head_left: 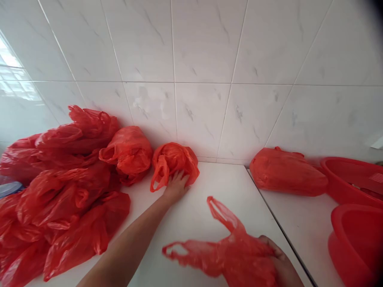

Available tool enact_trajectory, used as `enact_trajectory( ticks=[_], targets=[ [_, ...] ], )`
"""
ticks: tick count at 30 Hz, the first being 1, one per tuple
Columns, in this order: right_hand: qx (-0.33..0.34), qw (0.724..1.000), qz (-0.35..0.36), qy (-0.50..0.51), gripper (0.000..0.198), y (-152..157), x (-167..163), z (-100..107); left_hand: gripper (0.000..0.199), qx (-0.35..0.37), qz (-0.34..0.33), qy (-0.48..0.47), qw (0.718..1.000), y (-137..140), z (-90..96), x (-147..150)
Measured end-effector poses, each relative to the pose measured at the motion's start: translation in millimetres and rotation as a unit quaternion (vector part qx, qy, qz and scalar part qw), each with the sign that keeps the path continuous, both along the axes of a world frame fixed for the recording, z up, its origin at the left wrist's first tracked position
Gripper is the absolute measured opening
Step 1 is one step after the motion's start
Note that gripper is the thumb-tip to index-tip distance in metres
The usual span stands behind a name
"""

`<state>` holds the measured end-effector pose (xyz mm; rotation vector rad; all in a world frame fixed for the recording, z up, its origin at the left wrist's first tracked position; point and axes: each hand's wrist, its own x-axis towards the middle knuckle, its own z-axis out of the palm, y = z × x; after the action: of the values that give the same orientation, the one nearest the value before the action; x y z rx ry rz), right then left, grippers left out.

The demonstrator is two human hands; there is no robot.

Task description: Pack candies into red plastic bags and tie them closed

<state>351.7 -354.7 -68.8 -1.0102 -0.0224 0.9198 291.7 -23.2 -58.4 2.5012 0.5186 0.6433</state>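
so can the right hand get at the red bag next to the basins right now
Probably yes: nothing seems to stand between the right hand and that red bag, with the basins off to the right. It does hold a loose bag, though, which it may need to put down first.

No text, label, brand, number or sign can be read: not on the red plastic carrier bag (239, 255) in the right hand (284, 261), the bunched red bag (173, 153) at the left hand (176, 188), or the red basins (344, 251) right of both hands.
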Motion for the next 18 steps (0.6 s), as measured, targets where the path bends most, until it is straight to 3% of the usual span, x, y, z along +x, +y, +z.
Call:
enact_trajectory(
  ticks=[4, 10, 15, 18],
  targets=[
    [0.005, 0.997, -0.052, -0.049, 0.015, -4, 15, 1, 0.031, -0.013, -0.016, -0.046, 0.999, -7, 9.7, -11],
    [-0.006, 0.993, 0.002, -0.120, 0.009, -3, 20, -13, 0.034, -0.132, -0.122, -0.035, 0.983, -75, 16.4, -24],
    [-0.065, 0.964, 0.045, -0.252, 0.006, 2, 13, -12, 0.026, -0.242, -0.256, 0.045, 0.935, -121, 16.3, -32],
    [-0.095, 0.947, 0.017, -0.308, 0.008, 7, 7, -8, 0.050, -0.312, -0.291, 0.075, 0.901, -138, 15.6, -42]
  ],
)
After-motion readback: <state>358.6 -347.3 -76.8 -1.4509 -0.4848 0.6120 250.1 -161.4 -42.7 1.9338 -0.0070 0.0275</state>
